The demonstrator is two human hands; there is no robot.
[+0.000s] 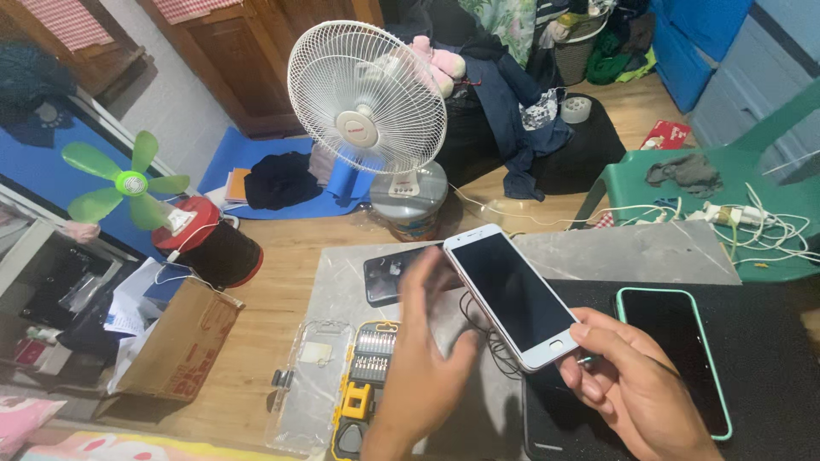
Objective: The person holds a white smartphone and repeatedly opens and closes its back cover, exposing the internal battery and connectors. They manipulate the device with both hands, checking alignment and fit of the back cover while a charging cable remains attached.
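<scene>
My right hand (636, 388) grips the bottom end of a white phone (511, 294) with a dark screen, holding it tilted above the grey mat (598, 256). A small metal piece shows between my right fingers, too small to tell what it is. My left hand (418, 358) is blurred, fingers spread, hovering empty just left of the white phone, over a yellow and black screwdriver bit set (363, 388). A dark phone (397, 275) lies flat behind my left hand. A phone in a mint green case (679, 354) lies face up on the black surface to the right.
A white table fan (369, 102) stands on the wooden floor ahead. A small green fan (128, 183) sits on a red-lidded container at left, near a cardboard box (179, 341). A green plastic chair (726, 196) with white cables is at right. A clear lid (307, 393) lies beside the bit set.
</scene>
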